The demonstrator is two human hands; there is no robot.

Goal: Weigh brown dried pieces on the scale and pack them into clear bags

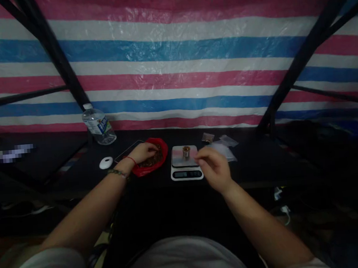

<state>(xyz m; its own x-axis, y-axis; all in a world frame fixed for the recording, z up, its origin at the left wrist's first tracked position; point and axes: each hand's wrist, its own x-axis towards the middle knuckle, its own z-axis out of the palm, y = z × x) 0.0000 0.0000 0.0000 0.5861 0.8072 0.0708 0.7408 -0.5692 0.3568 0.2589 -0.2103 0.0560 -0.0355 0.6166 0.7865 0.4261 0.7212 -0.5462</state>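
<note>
My left hand rests inside a red bag of small brown pieces, fingers curled down into them; what they grip is hidden. A small white digital scale stands just right of the bag, with a little metal cup on its platform. My right hand hovers at the scale's right front corner, fingers pinched together near the cup; whatever is between them is too small to make out.
A plastic water bottle lies tilted at the back left of the dark table. A white round object sits left of the bag. Small clear plastic bags lie right of the scale. A striped tarp hangs behind.
</note>
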